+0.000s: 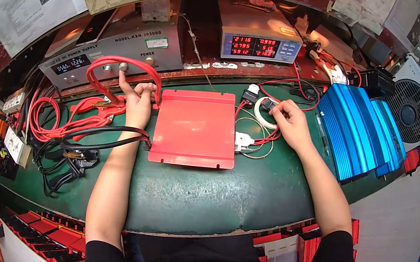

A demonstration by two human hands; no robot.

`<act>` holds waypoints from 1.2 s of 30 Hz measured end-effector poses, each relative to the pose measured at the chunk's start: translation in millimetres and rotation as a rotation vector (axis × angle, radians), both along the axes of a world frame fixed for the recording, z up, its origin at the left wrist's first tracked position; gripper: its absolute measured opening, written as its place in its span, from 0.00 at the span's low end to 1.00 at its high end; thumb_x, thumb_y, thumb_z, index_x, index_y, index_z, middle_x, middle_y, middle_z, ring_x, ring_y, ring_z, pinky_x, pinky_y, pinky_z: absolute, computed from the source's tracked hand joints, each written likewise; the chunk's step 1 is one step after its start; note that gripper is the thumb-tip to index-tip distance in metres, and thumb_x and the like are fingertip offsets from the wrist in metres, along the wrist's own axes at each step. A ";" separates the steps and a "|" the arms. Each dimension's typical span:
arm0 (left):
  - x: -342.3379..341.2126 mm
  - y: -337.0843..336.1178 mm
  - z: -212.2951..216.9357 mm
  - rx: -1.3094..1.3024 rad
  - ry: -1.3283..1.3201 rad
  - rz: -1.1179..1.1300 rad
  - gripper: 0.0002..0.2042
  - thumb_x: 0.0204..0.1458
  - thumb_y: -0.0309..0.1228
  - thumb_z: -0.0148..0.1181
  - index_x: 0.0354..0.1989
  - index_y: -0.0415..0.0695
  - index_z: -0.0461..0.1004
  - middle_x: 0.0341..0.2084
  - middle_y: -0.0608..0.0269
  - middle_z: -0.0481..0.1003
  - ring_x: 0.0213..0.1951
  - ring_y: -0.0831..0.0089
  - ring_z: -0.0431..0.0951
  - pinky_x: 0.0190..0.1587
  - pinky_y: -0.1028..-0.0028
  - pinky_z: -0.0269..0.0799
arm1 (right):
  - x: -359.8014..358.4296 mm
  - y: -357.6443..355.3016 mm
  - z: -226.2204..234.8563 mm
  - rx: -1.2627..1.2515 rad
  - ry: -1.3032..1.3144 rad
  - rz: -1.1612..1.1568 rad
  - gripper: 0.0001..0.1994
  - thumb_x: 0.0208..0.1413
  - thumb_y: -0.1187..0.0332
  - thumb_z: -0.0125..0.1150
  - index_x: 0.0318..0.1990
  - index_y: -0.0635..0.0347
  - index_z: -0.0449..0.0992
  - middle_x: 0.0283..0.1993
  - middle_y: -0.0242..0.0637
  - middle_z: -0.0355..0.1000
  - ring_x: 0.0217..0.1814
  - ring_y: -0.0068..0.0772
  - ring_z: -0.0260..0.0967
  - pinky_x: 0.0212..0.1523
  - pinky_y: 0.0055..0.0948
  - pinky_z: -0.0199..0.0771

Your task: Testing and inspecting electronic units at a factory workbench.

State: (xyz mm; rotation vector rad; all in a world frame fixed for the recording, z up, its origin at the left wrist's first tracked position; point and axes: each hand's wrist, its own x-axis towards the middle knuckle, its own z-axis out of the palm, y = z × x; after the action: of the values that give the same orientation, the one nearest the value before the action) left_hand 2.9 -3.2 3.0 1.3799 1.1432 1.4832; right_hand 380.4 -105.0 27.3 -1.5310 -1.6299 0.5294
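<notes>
A flat red metal case (196,129) lies on the bench between my hands. Thick red cables (121,65) and black cables (110,131) run from its left side. My left hand (138,101) is beside the case's far left corner. Its index finger stretches up to a small knob (123,67) on the grey DC power supply (125,42), while the other fingers curl and hold nothing I can see. With its fingertips, my right hand (293,124) pinches a small black connector (268,104) near a white ring (261,116). A white plug (243,140) sits at the case's right side.
A meter with red digits (260,47) stands at the back. Blue finned housings (357,130) and a fan (415,101) are at the right. Red clamps (100,107) and tangled black leads (68,163) lie at the left. Red cases (45,234) are stacked below the bench edge.
</notes>
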 end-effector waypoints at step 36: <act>-0.9 2.2 -0.7 0.012 0.015 0.005 0.40 0.63 0.27 0.47 0.72 0.53 0.22 0.36 0.57 0.77 0.33 0.75 0.75 0.40 0.76 0.71 | -0.5 0.6 -0.5 -0.010 -0.043 0.013 0.08 0.59 0.67 0.59 0.33 0.62 0.77 0.32 0.30 0.65 0.29 0.19 0.61 0.31 0.21 0.61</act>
State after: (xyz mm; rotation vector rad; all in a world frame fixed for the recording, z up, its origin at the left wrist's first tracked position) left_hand 2.0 -1.0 2.4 1.3996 1.1497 1.4877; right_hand 379.9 -104.4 26.8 -1.5494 -1.6732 0.5156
